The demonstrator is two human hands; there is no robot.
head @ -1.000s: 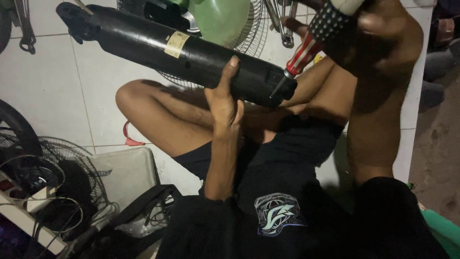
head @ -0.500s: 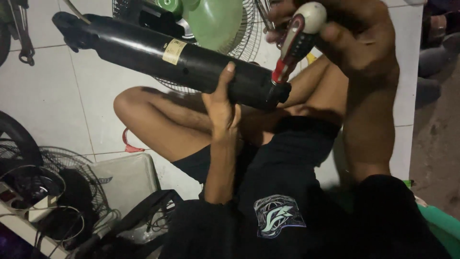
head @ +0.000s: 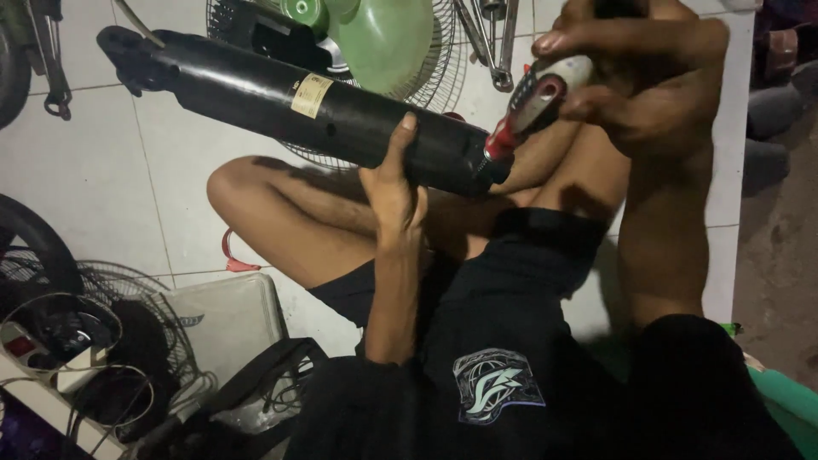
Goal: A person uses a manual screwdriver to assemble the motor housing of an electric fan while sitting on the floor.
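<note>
I sit cross-legged on a white tiled floor. My left hand (head: 394, 189) grips a long black tube (head: 256, 98) with a small pale label, holding it level across my knee. Its far end points to the upper left. My right hand (head: 635, 72) is closed around a screwdriver (head: 532, 106) with a red, grey and black handle. The screwdriver's tip goes into the near open end of the tube, beside my left hand.
A green fan blade and wire fan guard (head: 388, 38) lie behind the tube. Metal wrenches (head: 490, 43) rest on the floor at top. Another wire guard (head: 94, 315), a power strip (head: 38, 353) and a pale plastic box (head: 226, 315) sit at lower left.
My right hand has swung the screwdriver down and left, so its tip now sits in the tube's end. The tube has stayed in my left hand.
</note>
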